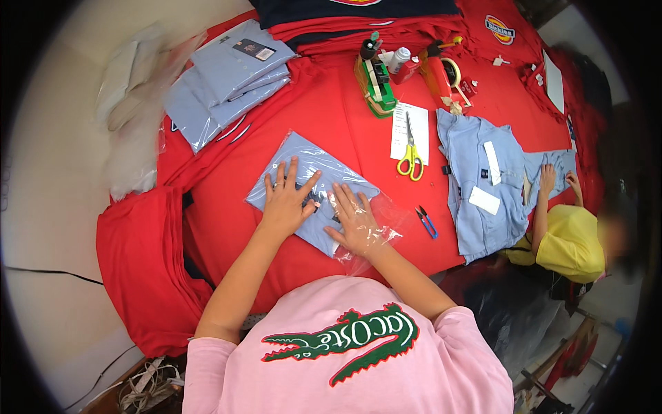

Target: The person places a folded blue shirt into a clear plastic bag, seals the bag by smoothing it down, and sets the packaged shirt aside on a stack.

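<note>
A folded light-blue shirt [303, 150] lies in a see-through plastic bag in front of me, turned at an angle on the red cloth. My left hand [283, 203] rests flat on its left part, fingers spread. On the right part lies my right hand [356, 224], also with fingers stretched out. Loose plastic film [386, 219] from the bag's open-looking end crumples around my right hand; whether the film passes over or under the fingers is hard to tell. A dark label on the shirt shows partly between the hands.
Bagged blue shirts [231, 72] are stacked at the upper left. Yellow-handled scissors [410, 162] lie on a paper sheet, near blue thread snips [427, 222]. A green tape dispenser [378, 90] stands behind. At right, a co-worker in a yellow top [571, 243] handles another blue shirt [476, 172].
</note>
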`<state>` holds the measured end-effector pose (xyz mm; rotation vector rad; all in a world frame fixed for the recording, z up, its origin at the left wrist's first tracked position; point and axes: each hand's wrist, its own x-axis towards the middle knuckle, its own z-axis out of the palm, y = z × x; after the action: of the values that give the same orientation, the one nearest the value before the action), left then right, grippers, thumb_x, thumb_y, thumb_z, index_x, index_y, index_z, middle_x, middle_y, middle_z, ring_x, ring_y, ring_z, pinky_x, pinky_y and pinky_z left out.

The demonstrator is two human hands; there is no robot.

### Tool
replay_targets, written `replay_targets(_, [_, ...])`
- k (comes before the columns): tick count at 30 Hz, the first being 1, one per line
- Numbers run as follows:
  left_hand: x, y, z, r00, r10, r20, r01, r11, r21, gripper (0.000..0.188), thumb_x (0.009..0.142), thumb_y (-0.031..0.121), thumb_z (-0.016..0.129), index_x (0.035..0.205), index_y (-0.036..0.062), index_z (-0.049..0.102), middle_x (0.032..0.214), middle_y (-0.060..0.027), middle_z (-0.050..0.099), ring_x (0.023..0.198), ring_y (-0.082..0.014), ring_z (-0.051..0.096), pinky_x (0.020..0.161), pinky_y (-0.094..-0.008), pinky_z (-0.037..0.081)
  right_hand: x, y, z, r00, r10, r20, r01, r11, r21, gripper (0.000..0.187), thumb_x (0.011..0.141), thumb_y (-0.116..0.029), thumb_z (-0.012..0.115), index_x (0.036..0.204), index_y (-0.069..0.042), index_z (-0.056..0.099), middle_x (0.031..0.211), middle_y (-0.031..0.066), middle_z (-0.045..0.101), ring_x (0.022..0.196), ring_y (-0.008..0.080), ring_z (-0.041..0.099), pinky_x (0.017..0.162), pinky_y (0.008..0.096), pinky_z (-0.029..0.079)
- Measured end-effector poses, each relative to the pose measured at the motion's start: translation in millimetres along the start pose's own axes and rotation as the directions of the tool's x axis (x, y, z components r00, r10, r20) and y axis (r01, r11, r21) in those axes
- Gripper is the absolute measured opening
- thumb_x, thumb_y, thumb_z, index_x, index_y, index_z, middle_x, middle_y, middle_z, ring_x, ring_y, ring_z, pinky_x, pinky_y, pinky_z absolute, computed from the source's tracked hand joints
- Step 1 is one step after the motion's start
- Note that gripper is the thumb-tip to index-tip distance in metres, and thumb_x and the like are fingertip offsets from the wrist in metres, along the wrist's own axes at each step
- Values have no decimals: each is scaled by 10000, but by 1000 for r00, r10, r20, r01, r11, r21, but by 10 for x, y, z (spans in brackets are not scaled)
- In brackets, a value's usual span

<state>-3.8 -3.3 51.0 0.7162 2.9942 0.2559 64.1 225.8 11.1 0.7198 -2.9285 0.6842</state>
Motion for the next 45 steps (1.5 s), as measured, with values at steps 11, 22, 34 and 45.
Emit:
replay_targets(11, [964, 816, -72, 838, 493, 233, -446, 866, -227, 683, 759, 322, 923, 1370, 125, 689, 1505, -137, 622, 1477, -306, 522, 1313, -596, 256, -2006, -48, -441, 782, 607, 140, -490, 460, 741, 330, 1011, -32, 719, 1337, 14, 691, 1114, 100, 743, 1018, 175, 709, 921, 304, 550])
replay_targets(22, [1303, 775, -1117, 848, 407, 339, -14, 657, -754, 266, 878, 220, 898, 988, 6, 786, 880, -63, 773, 781, -150, 728, 728, -329, 563, -1424, 219, -417, 835, 512, 203, -147, -148, 978, 922, 903, -203, 866, 1673, -70, 377, 1558, 155, 583, 1415, 253, 587, 1162, 401, 488])
replay_targets(34, [800, -169, -2563, 934, -147, -325, -292, 206, -934, 142, 979, 103, 833, 1027, 62, 707, 942, -18, 736, 875, -198, 784, 848, -351, 622, 1149, 172, -2481, 916, 179, -359, 367, -12, 930, 416, 1013, -192, 780, 1387, -27, 700, 1385, 160, 736, 1323, 247, 680, 1144, 412, 530])
replay_targets(45, [-1490, 307, -424, 907, -276, -318, -75, 637, -767, 59, 926, 56, 811, 984, 47, 810, 1099, -86, 764, 1199, -232, 725, 1018, -392, 565, -564, 160, -878, 999, 7, -38, 24, 642, 766, 276, 975, 6, 731, 1234, -37, 815, 1161, 102, 830, 1194, 259, 736, 1084, 383, 561])
